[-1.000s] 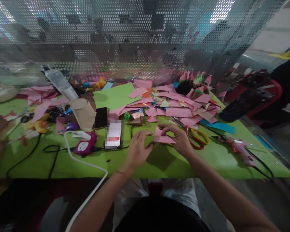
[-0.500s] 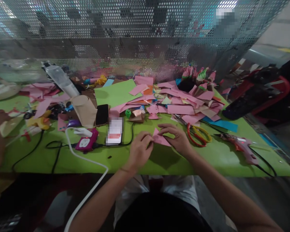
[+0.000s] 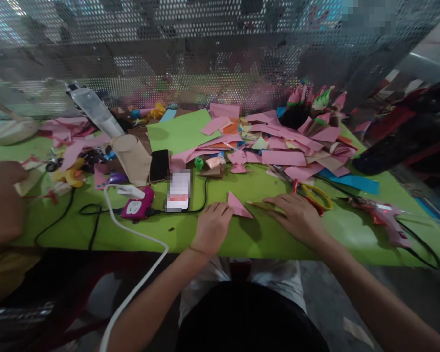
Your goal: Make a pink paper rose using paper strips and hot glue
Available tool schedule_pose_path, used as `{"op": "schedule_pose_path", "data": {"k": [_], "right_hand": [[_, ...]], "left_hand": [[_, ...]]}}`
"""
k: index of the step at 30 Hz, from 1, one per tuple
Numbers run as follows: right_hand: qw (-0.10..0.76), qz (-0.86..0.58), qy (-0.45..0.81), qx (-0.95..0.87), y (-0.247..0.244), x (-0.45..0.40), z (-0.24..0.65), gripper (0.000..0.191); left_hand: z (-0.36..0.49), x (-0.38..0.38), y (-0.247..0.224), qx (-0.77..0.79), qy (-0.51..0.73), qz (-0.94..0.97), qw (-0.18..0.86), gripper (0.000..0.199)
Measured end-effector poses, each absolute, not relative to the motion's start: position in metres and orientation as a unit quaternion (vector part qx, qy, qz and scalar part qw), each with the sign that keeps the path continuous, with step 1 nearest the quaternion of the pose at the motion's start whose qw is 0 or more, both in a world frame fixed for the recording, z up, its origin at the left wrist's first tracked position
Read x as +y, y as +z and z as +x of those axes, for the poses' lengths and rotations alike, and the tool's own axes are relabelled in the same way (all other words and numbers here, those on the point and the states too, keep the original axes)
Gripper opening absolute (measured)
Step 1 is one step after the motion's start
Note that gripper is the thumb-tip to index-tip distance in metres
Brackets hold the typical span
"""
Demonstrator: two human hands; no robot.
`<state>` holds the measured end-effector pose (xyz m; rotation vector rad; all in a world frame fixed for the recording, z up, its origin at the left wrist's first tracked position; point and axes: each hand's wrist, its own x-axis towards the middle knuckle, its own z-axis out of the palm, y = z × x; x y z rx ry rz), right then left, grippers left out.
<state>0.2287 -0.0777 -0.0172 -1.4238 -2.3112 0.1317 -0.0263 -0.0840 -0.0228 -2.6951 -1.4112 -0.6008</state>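
Note:
My left hand (image 3: pixel 213 226) is closed on the edge of a folded pink paper triangle (image 3: pixel 239 206), which it holds just above the green tabletop. My right hand (image 3: pixel 297 217) lies low over the table, its fingers on a thin yellow pencil (image 3: pixel 264 207) whose tip points left toward the paper. Directly behind that hand are scissors (image 3: pixel 317 196) with red and yellow handles, partly covered by the fingers. A hot glue gun (image 3: pixel 388 222) lies farther right.
Pink paper scraps (image 3: pixel 283 157) and a green sheet (image 3: pixel 181 129) cover the back of the table (image 3: pixel 132 244). Two phones, a magenta power adapter (image 3: pixel 137 205) and a white cable (image 3: pixel 135 234) lie left. Another person's hand (image 3: pixel 3 195) works at the far left.
My right hand has let go of the pink paper and moved right, onto the pencil beside the scissors. My left hand still keeps the paper, and the view has shifted slightly.

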Motion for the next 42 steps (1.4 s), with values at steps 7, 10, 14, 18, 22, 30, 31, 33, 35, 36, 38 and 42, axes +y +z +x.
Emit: {"op": "schedule_pose_path", "data": {"k": [7, 10, 14, 18, 22, 30, 31, 33, 35, 36, 38, 42], "right_hand": [[0.197, -0.507, 0.047, -0.838, -0.023, -0.077, 0.235, 0.024], [0.212, -0.508, 0.048, -0.833, -0.022, -0.076, 0.233, 0.026], [0.250, -0.505, 0.087, -0.822, -0.017, -0.075, 0.228, 0.025], [0.265, -0.498, 0.131, -0.815, -0.011, -0.075, 0.218, 0.023], [0.267, -0.487, 0.134, -0.820, -0.012, -0.074, 0.205, 0.022], [0.237, -0.462, 0.102, -0.849, -0.017, -0.069, 0.184, 0.017], [0.235, -0.459, 0.101, -0.851, -0.018, -0.068, 0.183, 0.017], [0.234, -0.452, 0.104, -0.854, -0.019, -0.067, 0.182, 0.017], [0.236, -0.447, 0.115, -0.855, -0.020, -0.066, 0.183, 0.017], [0.234, -0.444, 0.123, -0.856, -0.020, -0.066, 0.185, 0.018], [0.229, -0.439, 0.144, -0.857, -0.019, -0.065, 0.189, 0.018], [0.239, -0.428, 0.183, -0.852, -0.017, -0.063, 0.196, 0.019]], "left_hand": [[-0.027, -0.084, -0.019, -0.432, -0.155, -0.888, 0.045, 0.022], [-0.026, -0.080, -0.014, -0.413, -0.146, -0.897, 0.057, 0.026], [-0.024, -0.076, -0.011, -0.399, -0.134, -0.905, 0.069, 0.021], [-0.023, -0.076, -0.013, -0.404, -0.152, -0.899, 0.069, 0.021], [-0.023, -0.078, -0.015, -0.409, -0.163, -0.894, 0.087, 0.021], [-0.021, -0.078, -0.014, -0.421, -0.155, -0.888, 0.103, 0.016], [-0.022, -0.078, -0.014, -0.422, -0.150, -0.888, 0.106, 0.015], [-0.022, -0.077, -0.013, -0.421, -0.144, -0.889, 0.107, 0.012], [-0.022, -0.077, -0.013, -0.420, -0.145, -0.889, 0.108, 0.011], [-0.022, -0.077, -0.013, -0.420, -0.146, -0.889, 0.109, 0.011], [-0.022, -0.077, -0.013, -0.421, -0.145, -0.888, 0.110, 0.011], [-0.022, -0.077, -0.014, -0.422, -0.149, -0.886, 0.119, 0.012]]}}
